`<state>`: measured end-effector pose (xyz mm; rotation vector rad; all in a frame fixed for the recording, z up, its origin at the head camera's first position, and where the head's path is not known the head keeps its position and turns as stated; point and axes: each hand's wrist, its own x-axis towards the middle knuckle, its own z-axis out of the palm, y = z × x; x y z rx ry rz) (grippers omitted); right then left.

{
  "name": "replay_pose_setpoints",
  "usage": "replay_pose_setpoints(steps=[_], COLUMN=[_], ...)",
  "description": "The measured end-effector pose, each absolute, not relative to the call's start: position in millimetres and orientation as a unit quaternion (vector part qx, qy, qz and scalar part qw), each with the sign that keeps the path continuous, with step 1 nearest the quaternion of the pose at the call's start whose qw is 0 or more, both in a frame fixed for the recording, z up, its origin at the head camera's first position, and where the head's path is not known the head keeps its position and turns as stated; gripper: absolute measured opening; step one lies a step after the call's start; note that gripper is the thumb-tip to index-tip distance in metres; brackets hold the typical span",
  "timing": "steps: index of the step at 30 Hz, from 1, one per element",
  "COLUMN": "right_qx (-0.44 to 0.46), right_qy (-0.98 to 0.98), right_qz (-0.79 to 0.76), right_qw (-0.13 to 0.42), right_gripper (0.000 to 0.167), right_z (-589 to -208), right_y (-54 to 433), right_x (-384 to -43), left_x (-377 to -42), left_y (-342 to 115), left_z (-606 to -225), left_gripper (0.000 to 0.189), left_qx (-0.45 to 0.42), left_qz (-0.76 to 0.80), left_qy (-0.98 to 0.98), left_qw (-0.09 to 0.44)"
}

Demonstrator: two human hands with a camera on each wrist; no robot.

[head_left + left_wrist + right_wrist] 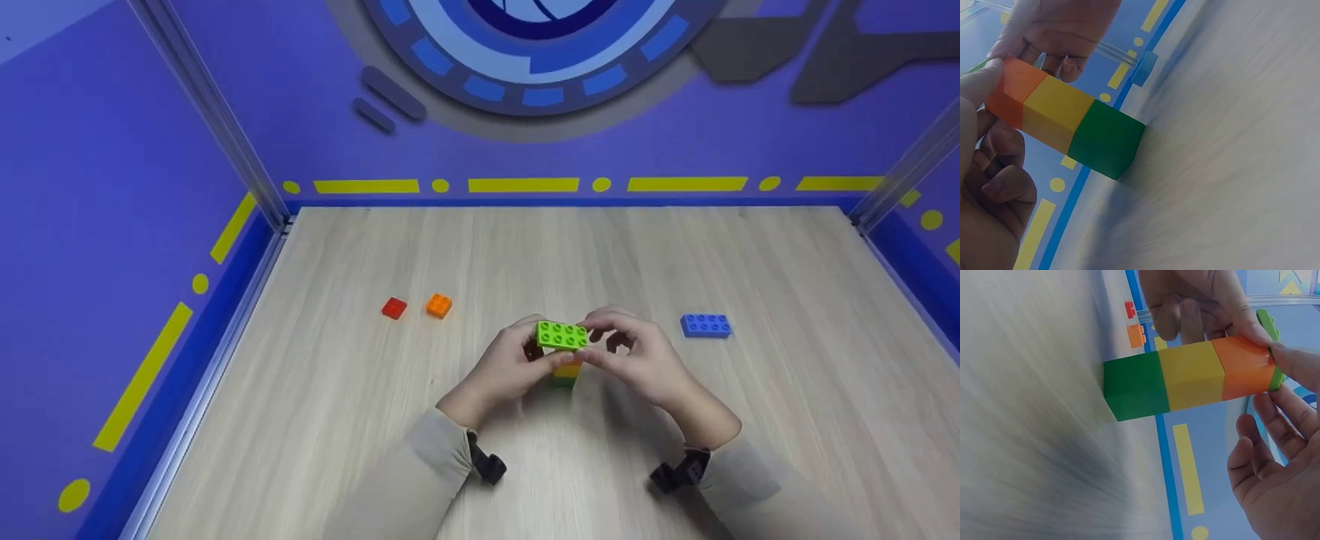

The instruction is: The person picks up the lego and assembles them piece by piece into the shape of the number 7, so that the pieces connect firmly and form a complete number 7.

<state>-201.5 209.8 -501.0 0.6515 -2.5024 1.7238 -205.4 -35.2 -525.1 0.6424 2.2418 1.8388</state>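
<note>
i face a blue-violet back wall (277, 82), with a left wall (90, 225) and a right wall (945, 184) meeting it at 2 grey metal posts (214, 112). it bears 1 large circular graphic (517, 64), cropped at top, above 4 yellow bars (523, 184) and 4 yellow dots (440, 185). i record a pale wood-grain tabletop (300, 465), showing soft shadows.

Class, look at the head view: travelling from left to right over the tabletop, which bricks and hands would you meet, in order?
Red brick → small orange brick → left hand → lime-green brick → right hand → blue brick.
</note>
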Motion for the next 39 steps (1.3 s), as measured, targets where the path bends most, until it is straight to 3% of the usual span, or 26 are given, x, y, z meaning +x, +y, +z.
replay_pose_setpoints(steps=[20, 26, 32, 39], right_qx=[0.234, 0.249, 0.234, 0.216], right_qy=[-0.856, -0.857, -0.812, -0.726], right_qz=[0.461, 0.451, 0.534, 0.649], right_qw=[0.015, 0.012, -0.019, -0.072], right_gripper=[0.024, 0.025, 0.026, 0.042], right_z=[-484, -481, -494, -514], right_y=[206, 208, 208, 201], right_x=[-200, -201, -203, -202], left_x=[-206, -208, -208, -209], left_y=[-41, -41, -38, -38], left_z=[-531, -530, -530, -531], left_gripper=[0.031, 0.029, 0.028, 0.027], left_qx=[0.238, 0.232, 0.221, 0.230], left_qz=[0.575, 0.586, 0.609, 0.602], left_qy=[0.782, 0.775, 0.759, 0.762], left_qw=[0.038, 0.049, 0.065, 0.062])
